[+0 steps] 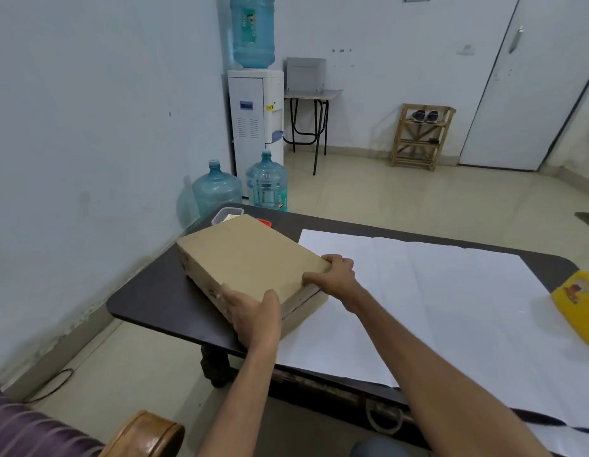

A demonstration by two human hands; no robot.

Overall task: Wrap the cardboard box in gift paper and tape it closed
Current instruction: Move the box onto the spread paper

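A flat brown cardboard box point(250, 258) lies on the left part of the dark table point(148, 291), its right corner over the edge of the white sheet of gift paper point(451, 298). My left hand point(253, 315) grips the box's near corner, thumb on top. My right hand point(336, 275) grips the box's right corner, fingers curled over the top edge. The paper is spread flat across the table's middle and right.
A clear plastic container point(225, 215) and something red point(264, 222) sit behind the box. A yellow bag point(576, 308) lies on the paper at the right. Water bottles point(217, 189) and a dispenser point(255, 127) stand by the wall. A sofa arm point(144, 437) is near me.
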